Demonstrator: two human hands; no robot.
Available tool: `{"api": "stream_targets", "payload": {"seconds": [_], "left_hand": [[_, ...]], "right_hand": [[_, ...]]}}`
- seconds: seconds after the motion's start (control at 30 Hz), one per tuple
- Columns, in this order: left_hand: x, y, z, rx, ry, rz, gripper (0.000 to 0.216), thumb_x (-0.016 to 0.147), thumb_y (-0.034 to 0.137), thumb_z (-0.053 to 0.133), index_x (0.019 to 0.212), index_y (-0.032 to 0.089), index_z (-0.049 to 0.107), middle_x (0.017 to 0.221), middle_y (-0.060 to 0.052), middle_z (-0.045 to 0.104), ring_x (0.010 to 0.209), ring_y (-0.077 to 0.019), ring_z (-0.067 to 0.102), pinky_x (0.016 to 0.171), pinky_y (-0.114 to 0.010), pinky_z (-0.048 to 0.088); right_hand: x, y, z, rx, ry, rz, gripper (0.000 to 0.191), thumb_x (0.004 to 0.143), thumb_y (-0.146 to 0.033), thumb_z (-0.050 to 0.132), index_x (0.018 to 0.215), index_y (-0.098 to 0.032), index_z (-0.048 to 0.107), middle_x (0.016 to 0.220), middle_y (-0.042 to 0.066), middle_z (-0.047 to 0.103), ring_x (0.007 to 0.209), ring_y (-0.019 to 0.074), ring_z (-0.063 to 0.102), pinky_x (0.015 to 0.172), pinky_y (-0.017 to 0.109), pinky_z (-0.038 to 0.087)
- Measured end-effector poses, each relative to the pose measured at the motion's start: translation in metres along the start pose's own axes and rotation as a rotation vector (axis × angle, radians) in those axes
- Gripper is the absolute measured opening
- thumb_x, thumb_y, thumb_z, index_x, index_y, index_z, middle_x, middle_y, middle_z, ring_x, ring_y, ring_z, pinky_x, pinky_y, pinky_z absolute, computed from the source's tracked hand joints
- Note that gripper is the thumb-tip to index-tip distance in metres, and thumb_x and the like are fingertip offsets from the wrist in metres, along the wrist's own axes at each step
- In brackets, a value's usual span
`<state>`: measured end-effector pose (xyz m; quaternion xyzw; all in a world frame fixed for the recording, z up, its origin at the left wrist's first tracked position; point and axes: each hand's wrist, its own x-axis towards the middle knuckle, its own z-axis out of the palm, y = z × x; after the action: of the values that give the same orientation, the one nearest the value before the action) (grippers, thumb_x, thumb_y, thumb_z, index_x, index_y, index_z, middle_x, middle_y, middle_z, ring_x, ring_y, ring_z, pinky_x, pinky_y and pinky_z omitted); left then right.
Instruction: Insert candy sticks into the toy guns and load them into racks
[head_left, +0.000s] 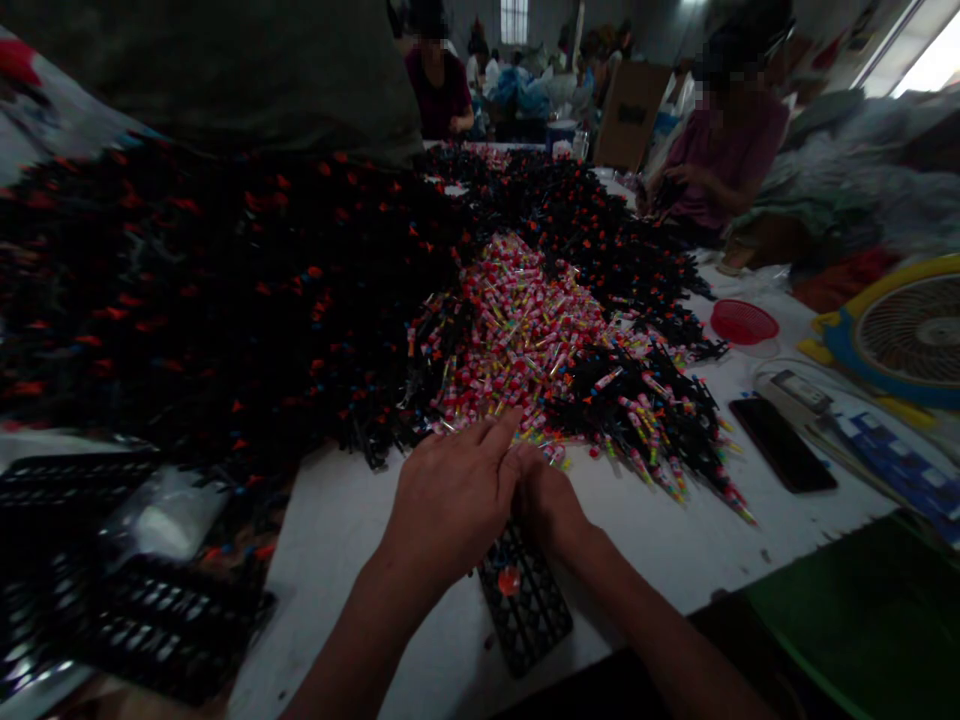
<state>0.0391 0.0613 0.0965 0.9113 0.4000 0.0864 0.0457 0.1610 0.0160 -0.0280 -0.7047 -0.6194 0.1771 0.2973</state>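
Two, close together: left hand [454,490] palm down, index stretched forward; right hand [549,497] curled inward beside it; grip hidden, cannot tell; black tray [526,618] beneath, on white table [337,560]

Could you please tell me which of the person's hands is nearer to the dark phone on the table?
Right. The right hand is to the left of the phone, apart from it; the left hand is farther left, beside the right hand.
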Motion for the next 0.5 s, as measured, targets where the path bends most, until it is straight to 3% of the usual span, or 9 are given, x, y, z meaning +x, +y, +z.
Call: {"api": "stream_targets", "payload": {"seconds": [0.07, 0.13, 0.23, 0.33, 0.43, 0.5], "left_hand": [[-0.001, 0.0, 0.0, 0.008, -0.007, 0.001, 0.043, 0.095, 0.039, 0.029, 0.13, 0.025, 0.049, 0.109, -0.006, 0.068, 0.094, -0.024, 0.064, 0.08, -0.039, 0.046], [-0.001, 0.0, -0.001, 0.015, -0.005, 0.002, 0.043, 0.095, 0.04, 0.027, 0.126, 0.025, 0.053, 0.103, -0.006, 0.07, 0.091, -0.0241, 0.065, 0.077, -0.038, 0.046], [0.0, 0.002, -0.001, 0.041, -0.005, 0.003, 0.042, 0.095, 0.04, 0.026, 0.123, 0.026, 0.054, 0.102, -0.005, 0.07, 0.092, -0.0229, 0.065, 0.078, -0.037, 0.046], [0.001, 0.002, -0.001, 0.062, -0.008, -0.009, 0.042, 0.096, 0.041, 0.025, 0.122, 0.026, 0.054, 0.1, -0.005, 0.071, 0.091, -0.022, 0.065, 0.078, -0.036, 0.046], [0.0, 0.001, -0.001, 0.062, -0.024, -0.003, 0.043, 0.096, 0.041, 0.023, 0.121, 0.025, 0.054, 0.1, -0.004, 0.071, 0.091, -0.0221, 0.065, 0.078, -0.036, 0.046], [-0.001, 0.001, -0.002, 0.061, -0.033, 0.01, 0.043, 0.096, 0.04, 0.023, 0.122, 0.025, 0.053, 0.103, -0.004, 0.07, 0.094, -0.0222, 0.065, 0.079, -0.037, 0.046]], "right_hand": [[-0.005, 0.018, -0.03, -0.134, 0.149, 0.088, 0.021, 0.087, -0.029, 0.052, 0.106, -0.019, 0.052, 0.102, 0.008, 0.059, 0.087, 0.0199, 0.059, 0.066, 0.029, 0.047], [-0.012, 0.039, -0.062, -0.375, 0.255, 0.284, 0.031, 0.085, -0.037, 0.056, 0.108, -0.016, 0.051, 0.107, 0.013, 0.054, 0.086, 0.0223, 0.06, 0.063, 0.03, 0.045], [-0.016, 0.062, -0.094, -0.577, 0.113, 0.504, 0.029, 0.084, -0.04, 0.058, 0.097, -0.014, 0.056, 0.102, 0.013, 0.055, 0.082, 0.0231, 0.061, 0.061, 0.029, 0.042], [-0.015, 0.07, -0.099, -0.562, -0.04, 0.44, 0.018, 0.083, -0.032, 0.059, 0.093, -0.017, 0.058, 0.1, 0.011, 0.058, 0.086, 0.0222, 0.061, 0.064, 0.028, 0.041], [-0.017, 0.066, -0.09, -0.453, 0.021, 0.381, 0.015, 0.084, -0.026, 0.055, 0.095, -0.017, 0.056, 0.1, 0.012, 0.061, 0.087, 0.0227, 0.062, 0.064, 0.028, 0.042], [-0.021, 0.057, -0.077, -0.211, 0.094, 0.382, 0.02, 0.087, -0.032, 0.05, 0.1, -0.017, 0.053, 0.088, 0.009, 0.064, 0.075, 0.0202, 0.063, 0.059, 0.027, 0.043]]}}
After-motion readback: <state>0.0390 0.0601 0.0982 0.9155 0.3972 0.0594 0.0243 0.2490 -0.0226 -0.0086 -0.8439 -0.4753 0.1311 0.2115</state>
